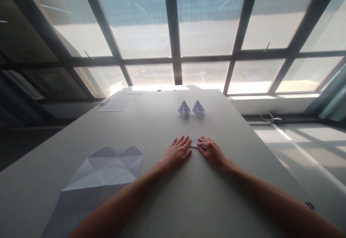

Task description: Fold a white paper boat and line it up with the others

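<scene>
Small folded white paper piece (193, 140) lay flat on the pale grey desk (151, 130), mid-width, pinned between both hands — only a pointed, creased corner showed. Left hand (177, 152) open, palm down, fingertips on the paper's left edge. Right hand (211, 151) open too, fingers pressing its right side. Beyond them stood two small folded white paper boats (191, 108), side by side. Large creased white paper sheet (105, 167) lay near left.

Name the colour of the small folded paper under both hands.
White, with a pale lilac tint: folded paper, head view.
</scene>
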Available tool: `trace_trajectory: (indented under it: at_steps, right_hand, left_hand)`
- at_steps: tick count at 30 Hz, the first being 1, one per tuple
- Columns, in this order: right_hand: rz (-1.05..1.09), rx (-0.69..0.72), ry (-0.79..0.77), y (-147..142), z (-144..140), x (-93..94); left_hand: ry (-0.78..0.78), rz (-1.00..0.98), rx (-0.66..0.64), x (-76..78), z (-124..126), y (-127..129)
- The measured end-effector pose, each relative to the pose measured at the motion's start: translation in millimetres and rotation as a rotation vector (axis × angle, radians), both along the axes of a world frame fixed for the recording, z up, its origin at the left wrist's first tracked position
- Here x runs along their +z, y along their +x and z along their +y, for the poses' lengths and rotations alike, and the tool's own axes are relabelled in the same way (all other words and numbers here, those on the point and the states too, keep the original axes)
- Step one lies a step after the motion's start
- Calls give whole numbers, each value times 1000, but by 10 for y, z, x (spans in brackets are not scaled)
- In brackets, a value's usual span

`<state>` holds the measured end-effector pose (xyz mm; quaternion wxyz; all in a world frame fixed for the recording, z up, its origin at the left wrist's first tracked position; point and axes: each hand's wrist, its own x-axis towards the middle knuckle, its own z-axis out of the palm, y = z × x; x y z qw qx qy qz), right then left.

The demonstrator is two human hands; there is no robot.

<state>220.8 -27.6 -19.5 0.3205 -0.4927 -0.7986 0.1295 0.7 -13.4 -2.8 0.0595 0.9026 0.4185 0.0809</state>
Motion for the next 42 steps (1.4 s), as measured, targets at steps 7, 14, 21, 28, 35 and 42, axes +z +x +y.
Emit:
trace_trajectory:
  at_steps: [7,14,21,28,35,42]
  right_hand:
    - [24,-37,32,-8,-20,47]
    - [39,-42,42,-21,-30,61]
    - [46,-26,40,-15,-15,21]
    - [61,-11,40,-15,-25,48]
    - [67,12,54,-5,-29,64]
    - [69,20,52,-11,-40,88]
  left_hand:
    - [62,21,176,-52,-36,28]
    - [48,-6,258,-41,-33,20]
    - [21,-93,-51,-7,9,6]
    - [-2,-111,-59,-24,33,-1]
    - [-4,-120,-49,21,9,12]
    - [-10,-121,-46,13,12,12]
